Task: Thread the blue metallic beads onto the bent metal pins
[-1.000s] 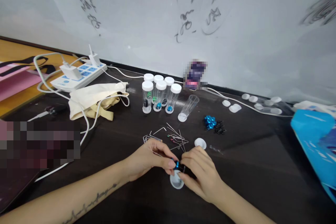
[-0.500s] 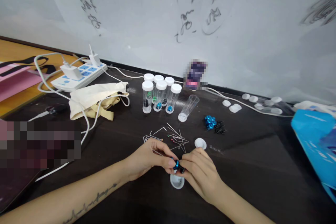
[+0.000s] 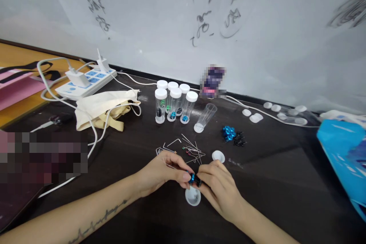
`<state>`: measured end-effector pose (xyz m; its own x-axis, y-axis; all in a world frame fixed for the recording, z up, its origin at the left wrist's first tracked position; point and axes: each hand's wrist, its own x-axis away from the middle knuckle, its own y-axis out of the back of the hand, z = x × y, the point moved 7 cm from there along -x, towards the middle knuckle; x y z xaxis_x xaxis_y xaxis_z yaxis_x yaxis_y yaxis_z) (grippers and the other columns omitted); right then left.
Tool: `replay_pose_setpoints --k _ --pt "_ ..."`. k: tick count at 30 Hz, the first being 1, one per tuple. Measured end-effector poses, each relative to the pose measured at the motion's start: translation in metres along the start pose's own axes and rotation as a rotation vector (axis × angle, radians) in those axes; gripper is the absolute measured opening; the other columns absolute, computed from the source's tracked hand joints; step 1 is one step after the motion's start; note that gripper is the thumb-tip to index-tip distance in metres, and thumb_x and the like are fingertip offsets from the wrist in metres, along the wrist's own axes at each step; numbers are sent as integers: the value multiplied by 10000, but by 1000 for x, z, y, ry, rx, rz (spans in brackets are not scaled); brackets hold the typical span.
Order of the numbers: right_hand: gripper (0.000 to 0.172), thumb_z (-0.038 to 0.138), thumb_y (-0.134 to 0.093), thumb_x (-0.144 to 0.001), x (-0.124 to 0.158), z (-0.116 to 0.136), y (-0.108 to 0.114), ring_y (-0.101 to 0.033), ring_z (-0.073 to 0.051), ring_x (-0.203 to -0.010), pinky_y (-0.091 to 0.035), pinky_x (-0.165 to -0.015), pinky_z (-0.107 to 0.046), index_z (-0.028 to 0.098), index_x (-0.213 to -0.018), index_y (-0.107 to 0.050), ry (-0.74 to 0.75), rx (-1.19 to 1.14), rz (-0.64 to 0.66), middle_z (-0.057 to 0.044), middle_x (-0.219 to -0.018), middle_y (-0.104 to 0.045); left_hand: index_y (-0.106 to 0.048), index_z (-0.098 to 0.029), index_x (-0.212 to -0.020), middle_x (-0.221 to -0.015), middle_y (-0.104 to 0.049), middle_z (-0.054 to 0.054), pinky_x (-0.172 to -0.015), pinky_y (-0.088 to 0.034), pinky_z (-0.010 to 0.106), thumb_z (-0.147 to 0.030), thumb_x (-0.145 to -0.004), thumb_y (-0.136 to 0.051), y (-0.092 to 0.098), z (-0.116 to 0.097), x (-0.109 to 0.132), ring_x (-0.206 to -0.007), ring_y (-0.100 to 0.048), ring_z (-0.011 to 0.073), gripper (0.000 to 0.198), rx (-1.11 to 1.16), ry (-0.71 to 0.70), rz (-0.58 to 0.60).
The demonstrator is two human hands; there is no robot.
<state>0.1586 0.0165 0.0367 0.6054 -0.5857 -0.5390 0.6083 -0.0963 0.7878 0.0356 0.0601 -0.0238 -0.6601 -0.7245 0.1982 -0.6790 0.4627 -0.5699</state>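
My left hand point(image 3: 167, 169) is closed, pinching a small blue metal part point(image 3: 191, 178) between thumb and fingers. A thin metal rod shows against its palm, mostly hidden. A small black piece like a screw point(image 3: 198, 181) projects from the blue part, and the closed fingertips of my right hand point(image 3: 219, 187) grip it. Just below is a white cap point(image 3: 193, 200) holding tiny bits too small to name. Beyond my right hand lies another white cap point(image 3: 218, 156). Thin L-shaped hex keys point(image 3: 173, 145) and ring-ended metal pins point(image 3: 196, 151) lie beyond my left hand.
White-capped clear tubes point(image 3: 173, 103) stand at the back, beside a tilted open tube point(image 3: 207, 114). Blue parts point(image 3: 229, 132) and black screws point(image 3: 240, 138) form piles. A power strip point(image 3: 85, 84), cloth pouch point(image 3: 100, 106) and cables are left; a blue bag point(image 3: 337, 148) is right.
My right fingertips have shifted slightly, and more of the black piece shows beside the blue part. My left hand has barely moved.
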Motion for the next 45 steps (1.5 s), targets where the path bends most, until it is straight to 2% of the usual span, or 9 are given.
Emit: replay_pose_setpoints --k 3,8,13,16,23,27,31,37,45 --pt "65 196 -507 -959 -1 0 1 -535 -165 -709 -417 -680 -329 157 -975 -556 5 -7 -8 -70 -873 -632 -763 -96 -790 -670 -734 73 -581 -542 197 -142 -657 -813 -1 -1 0 -566 -677 122 149 -3 -5 5" --pt "325 343 -360 -1018 -5 2 -1 -527 -174 -672 -401 -678 -351 154 -857 -570 -16 -51 71 -57 -750 -606 -762 -109 -764 -678 -731 61 -569 -542 201 -159 -637 -829 -2 1 0 -557 -673 121 152 -25 6 9" --pt "86 204 -524 -954 -1 1 2 -570 -177 -734 -427 -689 -335 151 -997 -575 -6 6 11 -84 -916 -648 -765 -104 -785 -659 -727 63 -579 -546 211 -162 -644 -825 2 0 0 -557 -669 125 164 -19 -4 -15" --pt "89 143 -509 -943 -1 3 4 -575 -169 -723 -432 -678 -326 161 -1004 -572 25 29 -24 -79 -913 -653 -763 -103 -779 -667 -732 70 -580 -547 213 -170 -648 -824 1 0 0 -565 -673 129 160 -18 2 -12" --pt "315 360 -381 -1015 -6 2 -1 -537 -175 -677 -405 -680 -353 151 -885 -578 -11 -49 72 -62 -763 -620 -761 -107 -758 -673 -731 63 -563 -547 196 -156 -634 -833 -2 0 0 -558 -677 123 152 -19 5 5" --pt "122 233 -485 -976 -3 1 2 -552 -172 -718 -420 -683 -335 153 -974 -578 -7 10 25 -80 -881 -648 -764 -95 -790 -670 -735 72 -578 -545 189 -140 -660 -814 0 0 0 -559 -674 116 146 -8 -5 1" --pt "98 178 -483 -961 -2 3 4 -561 -166 -702 -422 -666 -322 164 -967 -580 23 43 -17 -73 -880 -653 -763 -96 -782 -671 -735 72 -568 -544 197 -148 -648 -821 0 0 0 -560 -673 123 156 -12 4 -9" --pt "357 352 -343 -1022 -5 2 -3 -515 -172 -653 -387 -671 -353 155 -830 -570 -8 -31 86 -56 -729 -609 -762 -110 -762 -665 -729 56 -572 -545 201 -157 -633 -833 -2 1 0 -550 -671 119 154 -25 7 5" --pt "90 201 -491 -972 -3 2 1 -552 -174 -731 -405 -692 -335 153 -952 -565 -7 4 16 -77 -898 -642 -766 -98 -795 -673 -737 72 -580 -545 187 -136 -666 -809 0 0 0 -563 -675 115 141 -6 -4 4"
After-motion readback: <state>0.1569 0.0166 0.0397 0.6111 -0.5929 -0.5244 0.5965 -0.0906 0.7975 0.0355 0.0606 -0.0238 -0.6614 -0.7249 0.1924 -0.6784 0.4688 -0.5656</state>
